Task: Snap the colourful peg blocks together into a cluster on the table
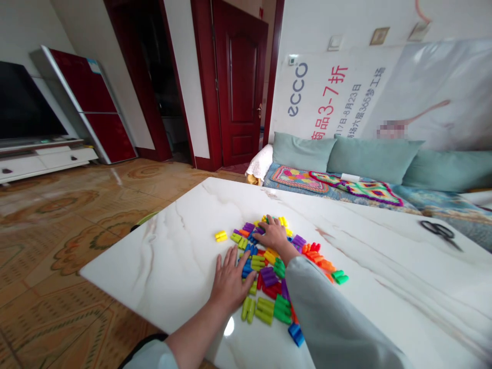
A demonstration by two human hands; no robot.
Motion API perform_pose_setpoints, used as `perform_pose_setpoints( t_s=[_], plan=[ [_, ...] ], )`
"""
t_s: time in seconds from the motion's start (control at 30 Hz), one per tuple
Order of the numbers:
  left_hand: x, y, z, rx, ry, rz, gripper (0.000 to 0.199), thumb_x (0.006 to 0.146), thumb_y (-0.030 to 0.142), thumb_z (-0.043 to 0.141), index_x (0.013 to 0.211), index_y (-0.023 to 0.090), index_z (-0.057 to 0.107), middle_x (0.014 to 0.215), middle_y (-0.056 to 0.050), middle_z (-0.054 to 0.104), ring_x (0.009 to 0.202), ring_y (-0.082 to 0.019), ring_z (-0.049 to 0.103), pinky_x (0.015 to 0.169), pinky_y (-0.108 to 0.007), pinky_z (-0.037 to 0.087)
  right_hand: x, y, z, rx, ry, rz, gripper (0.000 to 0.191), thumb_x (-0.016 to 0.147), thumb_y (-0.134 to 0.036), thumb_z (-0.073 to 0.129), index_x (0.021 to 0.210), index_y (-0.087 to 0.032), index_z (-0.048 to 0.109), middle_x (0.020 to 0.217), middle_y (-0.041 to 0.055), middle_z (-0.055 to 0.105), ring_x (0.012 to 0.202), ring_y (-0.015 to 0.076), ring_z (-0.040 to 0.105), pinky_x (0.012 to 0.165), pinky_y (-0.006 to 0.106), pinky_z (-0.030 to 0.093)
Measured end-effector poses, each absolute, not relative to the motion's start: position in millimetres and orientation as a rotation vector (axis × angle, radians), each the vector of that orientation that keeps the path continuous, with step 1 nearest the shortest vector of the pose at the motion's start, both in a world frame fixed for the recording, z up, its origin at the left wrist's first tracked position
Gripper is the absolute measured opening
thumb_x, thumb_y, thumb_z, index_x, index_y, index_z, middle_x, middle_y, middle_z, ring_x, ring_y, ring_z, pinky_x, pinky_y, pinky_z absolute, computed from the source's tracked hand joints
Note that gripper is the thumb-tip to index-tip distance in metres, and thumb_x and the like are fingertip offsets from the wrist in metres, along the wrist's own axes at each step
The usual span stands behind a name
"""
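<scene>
Colourful plastic building pieces, shaped like short joined tubes, lie heaped on the white marble-patterned table (172,246). My left hand (229,279) lies palm down at the near left edge of the heap, fingers spread, beside a blue piece (246,267) and a yellow-green piece (257,263). Over the far side of the heap rests my right hand (274,233), fingers apart, covering some pieces near a purple piece (259,230). A yellow piece (221,236) sits apart on the left. Closest to me are a green piece (282,308) and a blue piece (295,334).
Black-handled scissors (442,233) lie at the table's right side. A sofa with teal pillows (374,158) and a crocheted mat (300,178) stands behind the table. Farther back are a dark red door (241,84), a red refrigerator (84,82) and a television (28,105).
</scene>
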State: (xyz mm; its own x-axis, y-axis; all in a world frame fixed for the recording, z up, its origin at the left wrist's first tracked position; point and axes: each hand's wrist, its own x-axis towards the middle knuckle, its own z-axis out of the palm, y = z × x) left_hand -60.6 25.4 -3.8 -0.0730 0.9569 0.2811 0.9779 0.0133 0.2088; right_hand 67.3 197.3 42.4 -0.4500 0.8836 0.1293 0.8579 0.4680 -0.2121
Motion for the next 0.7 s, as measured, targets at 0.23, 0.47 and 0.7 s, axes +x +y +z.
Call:
perform_pose_setpoints(
  t_s=[0.23,0.47,0.7],
  plan=[
    [-61,25,-3,-2.105,-2.198,-0.539,0.055,0.092,0.05,0.04,0.144,0.032,0.034,0.151,-0.009,0.032,0.14,-0.029,0.025,0.112,-0.054,0.017,79,194,36,-1.36,-2.201,0.252,0.029,0.088,-0.028,0.046,0.103,-0.023,0.071,0.119,0.0071,0.059,0.106,0.0188,0.056,0.092,0.029,0.043],
    [-61,26,-4,-2.109,-2.197,-0.541,0.055,0.092,0.049,0.04,0.144,0.032,0.034,0.15,-0.01,0.033,0.139,-0.029,0.025,0.112,-0.054,0.016,126,177,68,-1.227,-2.044,0.792,0.031,0.085,-0.035,0.049,0.102,-0.019,0.069,0.081,0.0036,0.071,0.071,0.0179,0.066,0.07,0.03,0.052],
    [-61,26,-6,-2.087,-2.169,-0.547,0.054,0.093,0.05,0.038,0.143,0.03,0.037,0.149,-0.011,0.035,0.139,-0.029,0.027,0.111,-0.054,0.018,150,126,77,-1.219,-2.444,0.311,0.046,0.082,-0.048,0.058,0.12,-0.023,0.062,0.126,0.0082,0.058,0.113,0.0248,0.055,0.094,0.036,0.044]
  ],
)
